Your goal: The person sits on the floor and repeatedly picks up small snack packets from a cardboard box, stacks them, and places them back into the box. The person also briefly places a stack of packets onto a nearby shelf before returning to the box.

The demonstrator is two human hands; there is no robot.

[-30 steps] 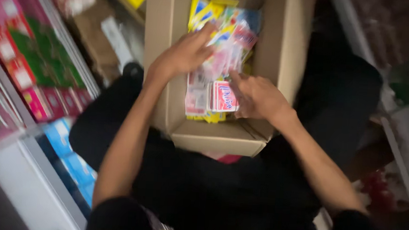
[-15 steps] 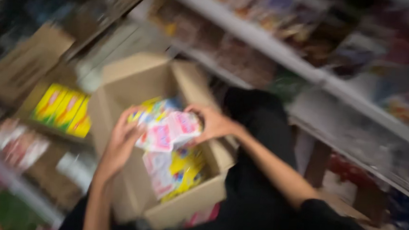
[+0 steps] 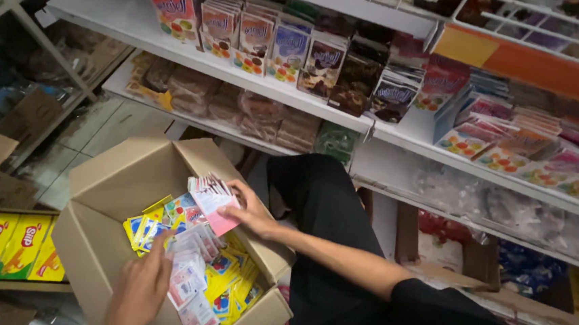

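Observation:
An open cardboard box [image 3: 119,171] rests on my lap, filled with several small sachets [image 3: 223,283] in yellow, blue and pink. My right hand [image 3: 252,211] holds a stack of pink and white sachets [image 3: 211,198] just above the box's right side. My left hand [image 3: 142,284] reaches into the box from the near side, fingers resting on the loose packets [image 3: 187,271].
White shelves [image 3: 407,133] ahead carry rows of hanging packets [image 3: 281,43] and wrapped snacks [image 3: 239,105]. A second carton with yellow packs [image 3: 15,245] stands at the left. Tiled floor [image 3: 95,128] shows beyond the box. My dark trouser leg [image 3: 327,212] lies to the right.
The view swung from straight down into the box up to the shelves. My right hand lifted a stack of sachets out of the box; my left hand dropped back onto the packets.

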